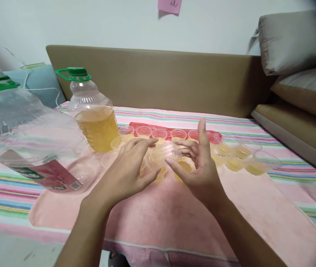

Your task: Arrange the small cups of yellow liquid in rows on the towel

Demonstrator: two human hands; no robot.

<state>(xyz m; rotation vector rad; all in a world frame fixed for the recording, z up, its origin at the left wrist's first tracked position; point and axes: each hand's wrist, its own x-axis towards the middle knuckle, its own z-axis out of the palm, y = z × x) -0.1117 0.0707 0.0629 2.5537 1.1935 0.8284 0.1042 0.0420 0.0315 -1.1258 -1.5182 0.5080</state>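
Note:
A clear plastic cup (163, 151) is tilted on its side between my hands, above rows of similar cups. The curled fingers and thumb of my right hand (198, 163) are at its base end, with one finger pointing up. My left hand (131, 167) is spread beside the cup's mouth, thumb and fingers apart; whether they touch it I cannot tell. Behind and below, several cups hold yellow liquid, among them a cup (256, 165) at the right end. My hands hide part of the rows.
A large clear jug (30, 122) with a green collar stands at the near left. Behind it is a green-capped jug of yellow liquid (95, 124). Red plastic (169, 130) lies behind the cups on a pink mat (152, 218). Cushions (297, 42) are stacked at right.

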